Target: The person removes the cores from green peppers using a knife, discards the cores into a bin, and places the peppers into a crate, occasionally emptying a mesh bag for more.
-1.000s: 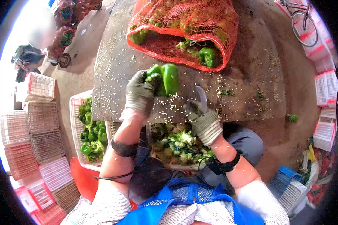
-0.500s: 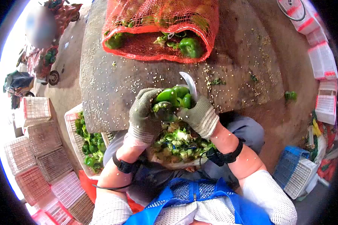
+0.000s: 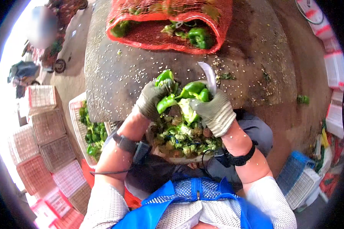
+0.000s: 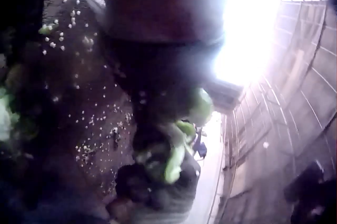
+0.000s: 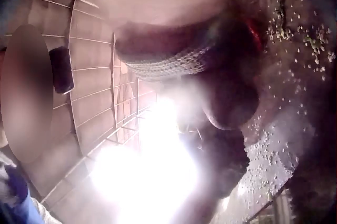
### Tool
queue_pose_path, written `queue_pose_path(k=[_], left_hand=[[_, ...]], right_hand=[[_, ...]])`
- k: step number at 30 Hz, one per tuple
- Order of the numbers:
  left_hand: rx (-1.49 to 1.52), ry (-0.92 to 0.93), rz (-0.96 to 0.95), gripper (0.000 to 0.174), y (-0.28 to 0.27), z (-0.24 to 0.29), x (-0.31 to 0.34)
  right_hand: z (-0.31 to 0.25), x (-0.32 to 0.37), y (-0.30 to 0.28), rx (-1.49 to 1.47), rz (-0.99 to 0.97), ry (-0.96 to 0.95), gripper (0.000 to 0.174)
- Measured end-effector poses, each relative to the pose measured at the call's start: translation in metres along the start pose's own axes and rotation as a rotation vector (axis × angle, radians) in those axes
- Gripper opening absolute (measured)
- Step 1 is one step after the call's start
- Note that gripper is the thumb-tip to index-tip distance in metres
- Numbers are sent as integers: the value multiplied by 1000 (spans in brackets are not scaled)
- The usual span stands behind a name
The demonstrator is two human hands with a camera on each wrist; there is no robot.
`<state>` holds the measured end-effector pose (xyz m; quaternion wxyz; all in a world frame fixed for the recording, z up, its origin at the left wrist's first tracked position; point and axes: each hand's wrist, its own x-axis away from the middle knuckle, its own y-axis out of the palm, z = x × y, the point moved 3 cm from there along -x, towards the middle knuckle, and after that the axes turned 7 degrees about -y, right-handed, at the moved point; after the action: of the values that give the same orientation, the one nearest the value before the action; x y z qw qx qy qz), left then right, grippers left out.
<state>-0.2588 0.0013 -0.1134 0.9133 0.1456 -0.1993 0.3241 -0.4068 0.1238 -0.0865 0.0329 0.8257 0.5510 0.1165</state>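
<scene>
In the head view, my left hand (image 3: pixel 151 100) grips a split pepper (image 3: pixel 193 89) from nine o'clock; my right hand (image 3: pixel 217 111), at three, holds it and a knife (image 3: pixel 207 74), seemingly steadying it above the scraps (image 3: pixel 197 140). The blade points to eleven; the pepper's long axis runs eight to two. Left wrist: pepper, dim. Right wrist: I cannot tell the grip.

the vest (image 3: pixel 197 189) is blue, the sleeves (image 3: pixel 104 204) white

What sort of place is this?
Probably a produce yard or market: a mesh sack of peppers lies on a seed-strewn table, and crates stand on both sides.
</scene>
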Motion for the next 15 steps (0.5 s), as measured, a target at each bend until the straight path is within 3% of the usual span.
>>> queue_pose_path(k=[2,3,5,6,8,10,11,12,14,15], left_hand=[[575,-296,-84,23,3,-4,2],[329,-119,-138,27,-6,-15,-3],[-153,266,-110,45,-24,-37,-11],[-244,357,-105,43,-27,-37,-13],[-420,545,-69,40,-33,-38,-17],[826,-66,-258,28,-32,-36,-20],[761,-69,-203,23,-40,-40,-25],[896,-162,60,19,-24,-12,-13],[1046,14,294,15,-36,-8,-18],[1042,58,366,15,-51,-8,-16]], right_hand=[[-1,1,0,-205,-40,90,89],[-5,3,0,-288,-61,116,92],[-10,9,0,-221,-68,201,70],[-13,12,3,-182,-51,206,52],[-11,12,-2,-199,-63,257,45],[-8,12,-6,-235,-58,325,47],[-5,13,-8,-264,-46,367,48],[-2,12,-14,-393,-183,429,43],[-12,11,1,-472,-86,346,46],[0,12,-12,-359,-49,402,49]])
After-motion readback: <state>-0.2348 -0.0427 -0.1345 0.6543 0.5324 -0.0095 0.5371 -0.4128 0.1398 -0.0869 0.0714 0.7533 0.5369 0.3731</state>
